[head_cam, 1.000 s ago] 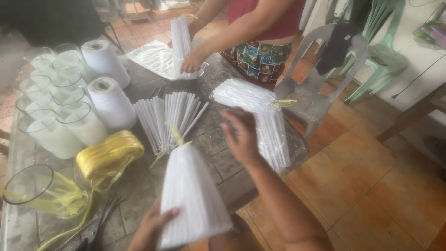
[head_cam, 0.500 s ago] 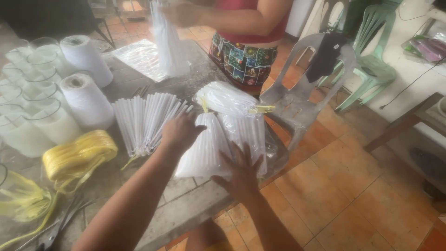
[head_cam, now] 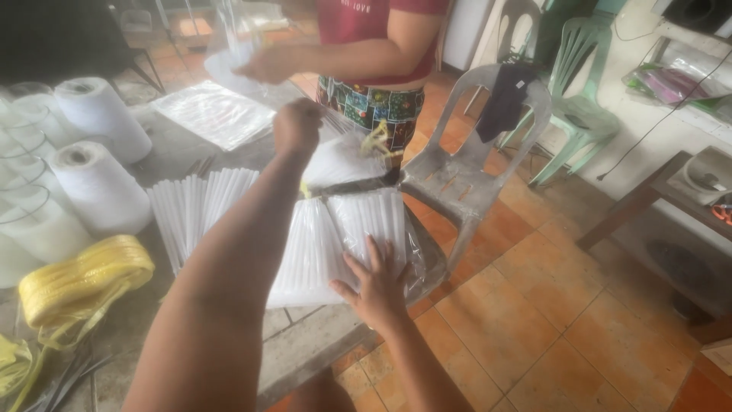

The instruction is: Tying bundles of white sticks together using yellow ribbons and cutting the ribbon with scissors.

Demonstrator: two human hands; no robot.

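Left hand point(head_cam: 297, 128) has reached farther across the table point(head_cam: 305, 343), now fisted above the bundles; right hand point(head_cam: 377, 286), fingers spread, presses flat on white pleated bundle point(head_cam: 320, 252) at table edge.

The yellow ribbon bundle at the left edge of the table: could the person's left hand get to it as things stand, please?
Probably yes. The yellow ribbon bundle lies uncovered on the table, beside the left forearm. The left hand is closed at the top of a white pleated bundle, so it would need to let go and draw back.
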